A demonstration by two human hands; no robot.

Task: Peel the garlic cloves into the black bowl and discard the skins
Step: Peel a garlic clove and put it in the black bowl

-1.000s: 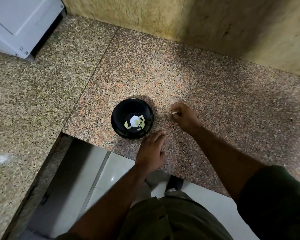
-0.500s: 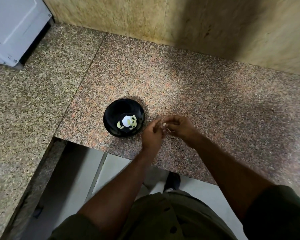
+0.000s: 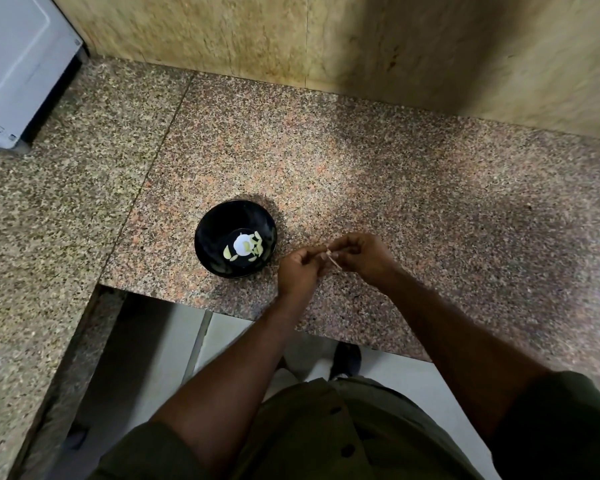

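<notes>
The black bowl [image 3: 235,238] stands on the speckled granite counter [image 3: 378,174] near its front edge, with several pale peeled garlic cloves [image 3: 245,249] in its bottom. Just right of the bowl, my left hand [image 3: 300,270] and my right hand [image 3: 361,256] meet above the counter. Both pinch one small garlic clove [image 3: 330,255] between the fingertips, and a thin strip of skin hangs from it. Most of the clove is hidden by my fingers.
A white appliance [image 3: 18,67] sits at the back left on the side counter. A yellowish stone wall [image 3: 326,39] runs behind. The counter's front edge drops to a tiled floor [image 3: 146,348], where my shoe [image 3: 345,362] shows.
One second ago my right hand held the clove alone and my left lay flat on the counter. My left hand has come up to join it, and both now pinch the clove.
</notes>
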